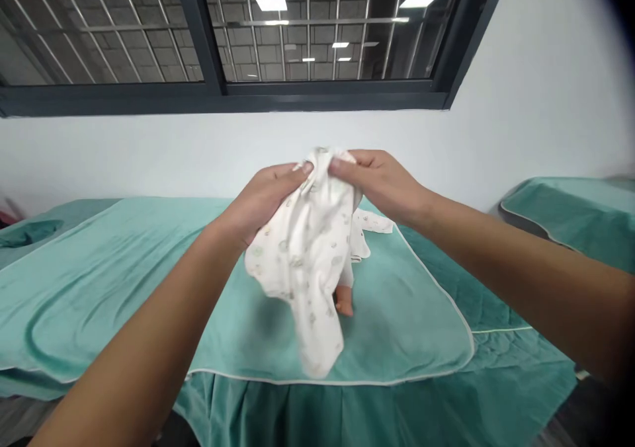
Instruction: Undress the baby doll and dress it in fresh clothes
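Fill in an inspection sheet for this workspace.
Surface: green blanket with pale edging, creased towards the left.
Job's things: patterned white garment, held up; behind it, a doll's foot and a white sleeve, the rest hidden.
Clutter: another green cloth, far right.
Hands: left hand and right hand both grip the garment's top.
Cables: nothing seen.
Surroundings: white wall; window with bars.

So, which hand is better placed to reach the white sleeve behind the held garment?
Probably the right hand: the sleeve shows on its side of the garment, farther from the left hand.
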A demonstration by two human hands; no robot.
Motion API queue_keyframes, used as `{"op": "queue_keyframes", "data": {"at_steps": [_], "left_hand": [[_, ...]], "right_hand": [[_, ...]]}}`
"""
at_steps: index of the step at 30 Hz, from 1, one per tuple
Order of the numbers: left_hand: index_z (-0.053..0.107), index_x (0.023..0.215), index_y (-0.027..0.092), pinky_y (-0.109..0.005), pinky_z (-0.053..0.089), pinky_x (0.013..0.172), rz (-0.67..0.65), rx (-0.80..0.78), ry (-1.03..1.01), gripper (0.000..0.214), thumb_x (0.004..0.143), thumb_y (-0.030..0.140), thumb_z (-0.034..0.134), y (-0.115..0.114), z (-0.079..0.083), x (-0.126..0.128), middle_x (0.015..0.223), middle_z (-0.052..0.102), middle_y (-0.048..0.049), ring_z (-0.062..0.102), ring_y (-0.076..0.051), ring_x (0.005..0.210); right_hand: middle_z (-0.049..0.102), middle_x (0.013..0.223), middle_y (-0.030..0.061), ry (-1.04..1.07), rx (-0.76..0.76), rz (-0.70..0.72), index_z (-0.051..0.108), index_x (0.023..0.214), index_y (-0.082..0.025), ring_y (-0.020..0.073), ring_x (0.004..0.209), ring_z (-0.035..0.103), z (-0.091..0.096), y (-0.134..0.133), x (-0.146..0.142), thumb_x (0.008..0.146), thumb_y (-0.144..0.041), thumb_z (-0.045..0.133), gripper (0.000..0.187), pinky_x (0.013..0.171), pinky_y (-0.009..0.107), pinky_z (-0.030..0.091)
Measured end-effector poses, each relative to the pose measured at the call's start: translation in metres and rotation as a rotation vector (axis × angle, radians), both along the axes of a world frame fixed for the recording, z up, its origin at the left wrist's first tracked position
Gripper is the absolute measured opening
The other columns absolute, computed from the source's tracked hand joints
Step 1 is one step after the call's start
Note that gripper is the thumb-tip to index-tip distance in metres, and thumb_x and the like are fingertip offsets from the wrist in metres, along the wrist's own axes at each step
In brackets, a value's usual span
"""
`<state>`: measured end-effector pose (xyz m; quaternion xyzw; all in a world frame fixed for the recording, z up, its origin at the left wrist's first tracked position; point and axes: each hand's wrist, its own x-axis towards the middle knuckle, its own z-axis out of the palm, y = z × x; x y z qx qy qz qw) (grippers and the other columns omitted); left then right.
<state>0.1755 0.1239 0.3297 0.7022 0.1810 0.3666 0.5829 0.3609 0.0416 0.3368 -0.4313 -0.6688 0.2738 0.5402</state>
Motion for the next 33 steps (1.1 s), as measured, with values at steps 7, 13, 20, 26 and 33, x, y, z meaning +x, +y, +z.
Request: {"op": "queue_keyframes", "data": {"at_steps": [7,13,20,26,33], "left_hand": [[0.069,0.101,0.012,-0.034,0.057,0.067,-0.419,-0.261,0.170,0.042,0.068,0.035,0.082,0.018,-0.026,-0.016,0.085,0.072,-0.0105,0.071,-0.025,0.074],[0.066,0.097,0.012,-0.027,0.055,0.068,-0.316,-0.336,-0.096,0.033,0.083,0.041,0.070,0.018,-0.045,0.008,0.084,0.070,-0.0076,0.069,-0.020,0.076],[0.065,0.116,0.013,-0.029,0.053,0.067,-0.403,-0.310,0.208,0.050,0.073,0.032,0.080,0.001,-0.063,0.009,0.097,0.071,-0.0109,0.068,-0.022,0.078],[0.064,0.119,0.014,-0.036,0.054,0.085,-0.319,-0.422,-0.008,0.046,0.077,0.029,0.075,0.008,-0.075,0.018,0.106,0.072,-0.0130,0.069,-0.026,0.095],[0.062,0.122,0.011,-0.037,0.055,0.085,-0.394,-0.570,-0.082,0.046,0.084,0.035,0.068,0.014,-0.091,0.029,0.100,0.073,-0.0138,0.071,-0.027,0.090]], "right_hand": [[0.069,0.082,0.0052,0.345,-0.151,0.048,0.067,0.094,-0.020,0.0199,0.082,0.066,-0.023,0.007,-0.005,0.078,-0.072,0.059,0.055,0.076,0.033,0.054],[0.073,0.094,0.0054,-0.059,-0.492,0.260,0.073,0.096,-0.018,0.0214,0.087,0.068,-0.051,0.005,0.000,0.074,-0.052,0.076,0.041,0.074,0.030,0.054],[0.073,0.093,0.0093,0.432,-0.316,-0.016,0.070,0.101,-0.017,0.0232,0.090,0.068,-0.071,0.021,0.003,0.079,-0.062,0.067,0.050,0.077,0.033,0.056],[0.073,0.093,0.0093,0.513,-0.362,0.096,0.067,0.111,-0.018,0.0238,0.091,0.069,-0.083,0.020,0.009,0.082,-0.067,0.059,0.057,0.078,0.035,0.056],[0.073,0.098,0.0092,0.293,-0.421,0.118,0.070,0.106,-0.015,0.0220,0.088,0.068,-0.087,0.014,0.009,0.075,-0.048,0.077,0.045,0.080,0.033,0.054]]}}
